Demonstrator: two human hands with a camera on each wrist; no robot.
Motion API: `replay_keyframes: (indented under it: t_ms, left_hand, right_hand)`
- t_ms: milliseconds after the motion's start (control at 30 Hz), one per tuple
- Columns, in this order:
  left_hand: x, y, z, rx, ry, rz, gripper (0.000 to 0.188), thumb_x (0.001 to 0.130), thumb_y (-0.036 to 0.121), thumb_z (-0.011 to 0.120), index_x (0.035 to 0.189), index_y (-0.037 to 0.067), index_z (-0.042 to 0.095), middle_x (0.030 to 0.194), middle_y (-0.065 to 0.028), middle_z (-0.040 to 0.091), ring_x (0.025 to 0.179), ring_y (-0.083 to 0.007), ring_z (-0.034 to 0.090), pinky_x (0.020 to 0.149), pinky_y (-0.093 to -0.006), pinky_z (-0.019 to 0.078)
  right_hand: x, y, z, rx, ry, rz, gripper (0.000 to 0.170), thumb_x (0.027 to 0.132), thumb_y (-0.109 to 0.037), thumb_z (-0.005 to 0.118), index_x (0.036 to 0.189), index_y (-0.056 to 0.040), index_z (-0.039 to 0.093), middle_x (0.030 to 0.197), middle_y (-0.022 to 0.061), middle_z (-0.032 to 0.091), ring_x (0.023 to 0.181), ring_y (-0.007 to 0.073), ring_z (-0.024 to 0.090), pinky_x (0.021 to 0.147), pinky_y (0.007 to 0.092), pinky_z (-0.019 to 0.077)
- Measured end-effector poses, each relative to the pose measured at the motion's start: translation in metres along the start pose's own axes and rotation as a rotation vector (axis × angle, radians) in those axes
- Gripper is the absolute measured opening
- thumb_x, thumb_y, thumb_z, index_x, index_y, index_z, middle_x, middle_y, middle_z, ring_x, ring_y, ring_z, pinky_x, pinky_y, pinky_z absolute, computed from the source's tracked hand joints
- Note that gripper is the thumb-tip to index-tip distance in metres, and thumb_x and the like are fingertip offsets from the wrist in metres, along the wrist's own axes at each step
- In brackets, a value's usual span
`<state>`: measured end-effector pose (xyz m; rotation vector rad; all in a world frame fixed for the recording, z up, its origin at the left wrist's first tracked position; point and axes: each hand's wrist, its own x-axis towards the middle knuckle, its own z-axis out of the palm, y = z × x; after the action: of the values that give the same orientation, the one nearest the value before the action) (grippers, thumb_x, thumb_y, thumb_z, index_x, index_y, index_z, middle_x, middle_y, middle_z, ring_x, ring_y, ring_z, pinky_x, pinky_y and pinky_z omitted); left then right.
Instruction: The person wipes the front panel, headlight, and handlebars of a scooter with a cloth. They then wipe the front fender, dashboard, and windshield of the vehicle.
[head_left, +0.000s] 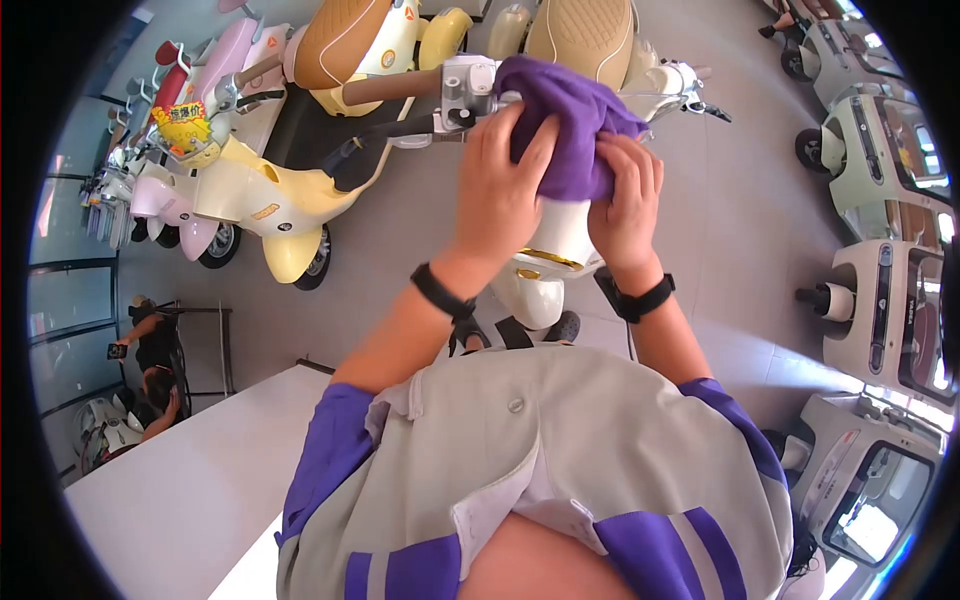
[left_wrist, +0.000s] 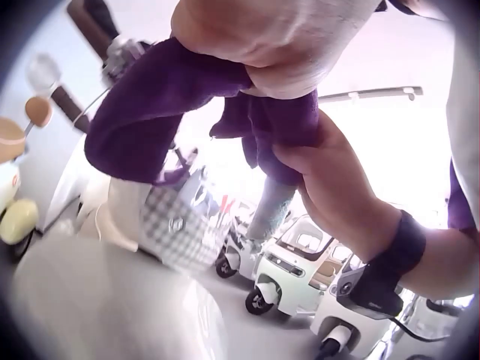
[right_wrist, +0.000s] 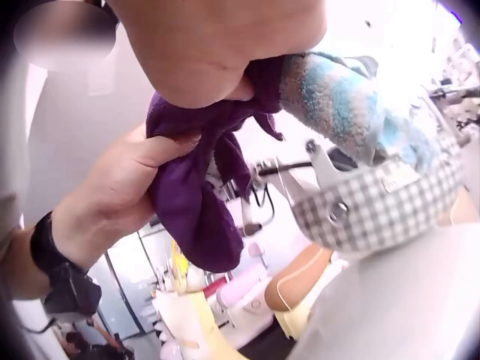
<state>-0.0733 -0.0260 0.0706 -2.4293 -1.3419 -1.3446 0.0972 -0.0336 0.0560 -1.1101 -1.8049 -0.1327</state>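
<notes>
From my remote seat, L hand [head_left: 500,185] grips one side of the purple cloth [head_left: 575,110], fingers curled over it, thumb pressed in on the wrist view; R hand [head_left: 628,205] pinches the other side, fingers bent. Neither hand is wide. Cloth is up front at chest side of the handlebar area, above the white scooter front [head_left: 570,222] and just beside the metal bar clamp [head_left: 468,90]; can't tell if it touches either. I'd say the two-sided hold is prob. there to gather the fabric btwn the hands, since it bunches in the middle w/ loose ends hanging. Material looks soft, matte, thin-ish, w/ deep rounded folds. Below R hand, a striped towel [right_wrist: 330,97], blue & pale, fuzzy loops, runs down to a checked panel [right_wrist: 375,206], curved, grey/white w/ a round badge; can't tell whether R hand holds the towel too. White front is smooth, rounded, glossy, w/ a thin gold trim strip [head_left: 553,259]. Tan quilted seat [head_left: 577,35] beyond has diamond stitching, pale piping. Black wristbands [head_left: 440,292] sit snug on both wrists.
</notes>
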Motion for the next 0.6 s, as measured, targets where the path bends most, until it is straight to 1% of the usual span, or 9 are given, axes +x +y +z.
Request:
replay_keyframes:
  t_ms: [67,100,233,333,367,467,533,567,600]
  left_hand:
    - [0.007,-0.018,0.019,0.086,-0.019,0.034,0.051,0.078,0.002,0.061,0.128,0.011,0.059,0.128,-0.0193,0.052,0.116,-0.0393,0.052,0.097,-0.0485,0.0446]
    - [0.002,-0.028,0.027,0.129,-0.116,0.032,0.043,0.081,0.005,0.059,0.123,0.011,0.063,0.125,-0.0178,0.053,0.113,-0.0378,0.053,0.092,-0.0471,0.0468]
    - [-0.018,-0.033,0.020,-0.047,-0.252,-0.015,0.042,0.076,0.000,0.061,0.117,0.010,0.067,0.123,-0.0171,0.056,0.113,-0.0368,0.054,0.089,-0.0470,0.0470]
    - [-0.010,-0.024,-0.008,-0.098,-0.186,0.077,0.065,0.063,-0.009,0.066,0.125,0.010,0.064,0.126,-0.0155,0.055,0.116,-0.0368,0.052,0.100,-0.0467,0.0454]
    - [0.001,-0.022,-0.019,-0.066,-0.096,0.149,0.062,0.065,-0.007,0.066,0.124,0.010,0.064,0.124,-0.0146,0.057,0.114,-0.0365,0.054,0.098,-0.0467,0.0461]
    - [0.047,-0.035,-0.056,0.049,0.011,0.311,0.055,0.069,-0.004,0.064,0.122,0.010,0.065,0.123,-0.0139,0.058,0.112,-0.0362,0.056,0.096,-0.0460,0.0474]
    - [0.071,-0.058,-0.067,0.197,-0.074,0.212,0.049,0.073,-0.003,0.062,0.120,0.009,0.066,0.122,-0.0139,0.061,0.111,-0.0360,0.057,0.094,-0.0456,0.0487]
    - [0.076,-0.080,-0.063,0.265,-0.156,0.149,0.049,0.072,-0.003,0.064,0.120,0.008,0.066,0.122,-0.0147,0.063,0.113,-0.0355,0.057,0.093,-0.0450,0.0493]
    - [0.077,-0.100,-0.061,0.220,-0.366,0.019,0.052,0.072,-0.005,0.065,0.122,0.007,0.065,0.125,-0.0163,0.063,0.115,-0.0364,0.056,0.097,-0.0448,0.0485]
  right_hand:
    - [0.003,0.006,0.013,-0.091,-0.038,0.085,0.054,0.063,0.016,0.050,0.113,-0.0013,0.061,0.112,0.0148,0.063,0.107,0.0396,0.055,0.096,0.0477,0.0440]
    - [-0.007,0.017,0.022,-0.106,-0.171,0.141,0.054,0.065,0.016,0.050,0.117,0.0007,0.058,0.115,0.0197,0.059,0.108,0.0430,0.052,0.096,0.0501,0.0431]
    - [-0.049,0.003,0.036,0.139,-0.276,0.312,0.049,0.075,0.013,0.050,0.123,0.0043,0.050,0.118,0.0260,0.055,0.112,0.0493,0.050,0.098,0.0493,0.0445]
    - [-0.041,-0.026,0.028,0.227,-0.196,0.377,0.053,0.072,0.015,0.050,0.125,0.0047,0.050,0.116,0.0267,0.053,0.109,0.0486,0.050,0.096,0.0519,0.0436]
    - [-0.031,-0.032,0.027,0.162,-0.122,0.298,0.058,0.071,0.015,0.051,0.128,0.0043,0.048,0.115,0.0264,0.053,0.108,0.0476,0.051,0.095,0.0505,0.0441]
    - [0.016,-0.045,0.029,-0.007,0.046,0.108,0.062,0.071,0.015,0.052,0.131,0.0027,0.048,0.113,0.0242,0.054,0.106,0.0457,0.052,0.094,0.0506,0.0444]
    - [0.053,-0.053,0.042,0.009,-0.027,0.165,0.065,0.071,0.013,0.054,0.135,-0.0004,0.048,0.113,0.0226,0.054,0.105,0.0441,0.053,0.094,0.0505,0.0452]
    - [0.062,-0.051,0.052,0.000,-0.098,0.151,0.068,0.072,0.010,0.056,0.138,-0.0028,0.048,0.114,0.0215,0.055,0.106,0.0428,0.054,0.094,0.0501,0.0457]
    - [0.063,-0.044,0.066,-0.022,-0.215,0.163,0.068,0.073,0.008,0.057,0.139,-0.0035,0.047,0.115,0.0214,0.054,0.106,0.0422,0.054,0.093,0.0491,0.0464]
